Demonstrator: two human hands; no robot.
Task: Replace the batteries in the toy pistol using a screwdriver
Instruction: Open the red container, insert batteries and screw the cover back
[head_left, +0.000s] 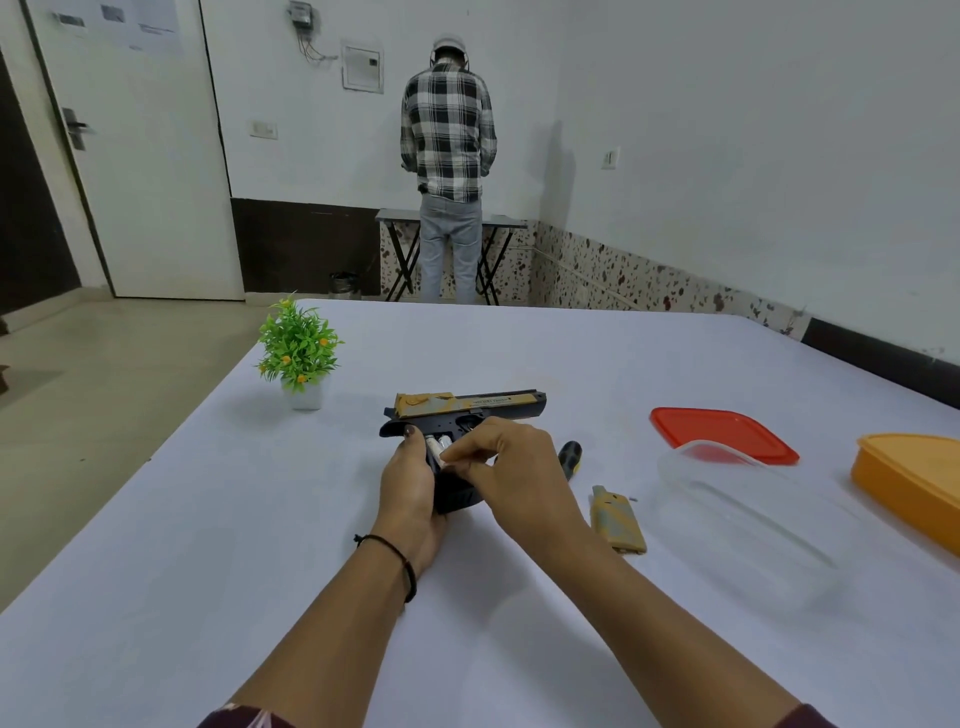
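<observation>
White table (208, 519) fills the lower view. Far left of it, near the back edge, small potted plant (298, 348), green with orange flowers, white pot, upright, well apart from everything else. Behind, across the room, a person in a checked shirt (449, 156) stands back to camera at a folding table (511, 222). Centre of the white table: left hand (410, 488), black band on the wrist, fingers curled round the handle of the toy pistol (467, 408) from the left side, thumb up on the rear of the frame. Pistol is black with a gold-tan slide, barrel pointing right, handle toward the camera; cannot tell whether it rests on the cloth or is lifted just off it. Handle compartment is open, silver batteries (439, 444) showing inside. Right hand (511, 467) comes in from the right, fingertips bunched together and pinching at one of the batteries in the compartment. Just right of that hand, screwdriver (570, 457), dark handle, lying on the table, partly hidden by the hand. Near it, toward the camera, gold-tan battery cover (618, 522) lying flat, tiny screw (632, 499) just beside its top right. Further right, clear plastic container (743, 519), open. Red lid (722, 434) behind it, flat on the table, touching or overlapped by the container. Far right edge, orange box (909, 478), lid on, partly cut off.
</observation>
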